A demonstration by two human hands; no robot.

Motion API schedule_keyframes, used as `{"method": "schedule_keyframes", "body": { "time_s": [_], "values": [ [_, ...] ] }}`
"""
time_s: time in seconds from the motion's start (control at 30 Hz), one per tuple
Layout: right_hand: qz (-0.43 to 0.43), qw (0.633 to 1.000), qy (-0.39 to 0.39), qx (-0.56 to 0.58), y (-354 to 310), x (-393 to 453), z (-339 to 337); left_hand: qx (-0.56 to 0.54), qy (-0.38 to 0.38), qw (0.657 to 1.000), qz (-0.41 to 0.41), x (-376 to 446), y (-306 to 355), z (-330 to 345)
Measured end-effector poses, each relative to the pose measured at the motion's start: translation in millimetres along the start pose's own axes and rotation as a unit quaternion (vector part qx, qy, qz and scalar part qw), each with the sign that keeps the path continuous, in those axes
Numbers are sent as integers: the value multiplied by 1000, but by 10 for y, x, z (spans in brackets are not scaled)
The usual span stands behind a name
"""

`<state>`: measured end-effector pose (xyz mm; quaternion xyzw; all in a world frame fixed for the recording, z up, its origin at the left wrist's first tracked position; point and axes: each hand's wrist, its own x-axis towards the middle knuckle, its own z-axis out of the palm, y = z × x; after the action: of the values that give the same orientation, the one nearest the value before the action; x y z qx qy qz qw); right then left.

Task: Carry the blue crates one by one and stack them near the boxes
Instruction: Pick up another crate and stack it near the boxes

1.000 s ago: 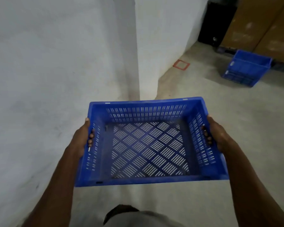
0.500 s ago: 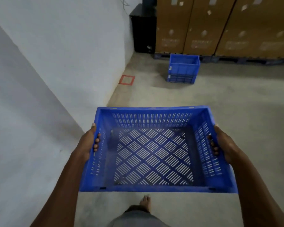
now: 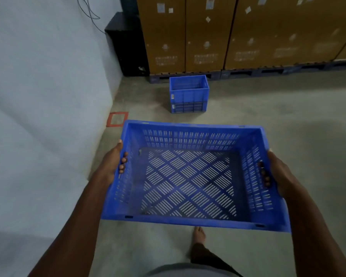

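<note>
I carry an empty blue slotted crate (image 3: 190, 180) level in front of me, above the floor. My left hand (image 3: 113, 163) grips its left wall, fingertips poking through the handle slot. My right hand (image 3: 278, 172) grips the right wall the same way. Ahead on the floor stands a stack of blue crates (image 3: 188, 94), just in front of the tall brown cardboard boxes (image 3: 208, 33) on dark pallets.
A white wall (image 3: 48, 96) runs along my left. A black cabinet (image 3: 128, 45) stands in the corner beside the boxes. A red square outline (image 3: 117, 119) marks the concrete floor near the wall. My bare foot (image 3: 199, 233) shows below the crate.
The view has swung past the wall corner and moved forward. The stacked crates and boxes are now straight ahead and closer. Both hands keep the same grip on the crate.
</note>
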<state>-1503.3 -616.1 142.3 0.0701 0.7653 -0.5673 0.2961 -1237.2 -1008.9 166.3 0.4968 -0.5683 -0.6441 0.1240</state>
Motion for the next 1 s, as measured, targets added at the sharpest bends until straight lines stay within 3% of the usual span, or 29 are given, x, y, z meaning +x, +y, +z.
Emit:
{"method": "schedule_keyframes", "body": {
  "time_s": [0.5,1.0],
  "values": [
    [-11,999,-45,-29,-2236,3239,537,-28,35,999,-17,2651,1680,1271],
    [16,1000,16,-1,-4218,6216,1082,10,-5,1000,-9,6024,3811,2715]
  ]
}}
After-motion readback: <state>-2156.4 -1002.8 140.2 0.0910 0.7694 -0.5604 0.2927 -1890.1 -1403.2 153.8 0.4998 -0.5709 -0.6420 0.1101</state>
